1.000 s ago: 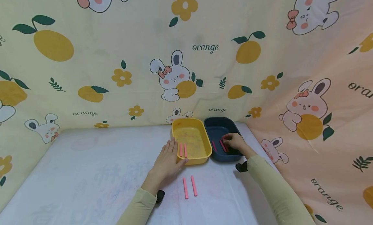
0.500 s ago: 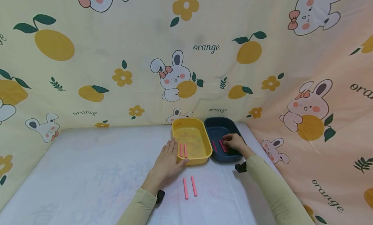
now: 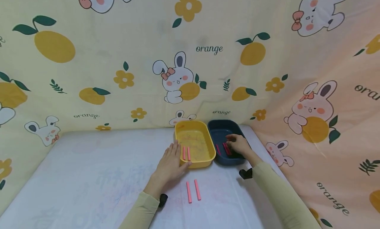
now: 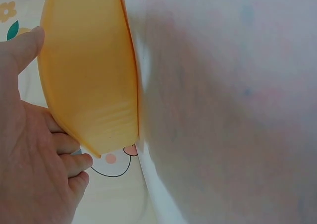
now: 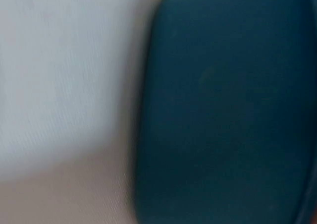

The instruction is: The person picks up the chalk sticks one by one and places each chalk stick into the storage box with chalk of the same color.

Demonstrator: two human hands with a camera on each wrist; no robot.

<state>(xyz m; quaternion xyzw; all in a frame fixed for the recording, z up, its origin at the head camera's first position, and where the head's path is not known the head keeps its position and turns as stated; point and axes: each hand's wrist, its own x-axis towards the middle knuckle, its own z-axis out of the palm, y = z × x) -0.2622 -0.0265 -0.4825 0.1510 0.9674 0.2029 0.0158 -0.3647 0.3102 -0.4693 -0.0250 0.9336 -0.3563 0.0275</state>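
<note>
Left of the left hand point(image 3: 170, 164) (fingers straight against yellow tray's edge point(image 3: 203, 162)) spreads bench point(image 3: 98, 173); right hand point(image 3: 240, 146) near sticks point(image 3: 226, 148), grip unclear.

Trays: two, one yellow tray point(image 3: 203, 164) and one blue tray point(image 3: 230, 161). Pink sticks point(image 3: 189, 192): two on the table point(image 3: 89, 176), two in the yellow tray, at least two in the blue; exact number there unclear. Hands: two, left hand point(image 3: 170, 162), right hand point(image 3: 240, 145). Sleeves point(image 3: 279, 189): two.
</note>
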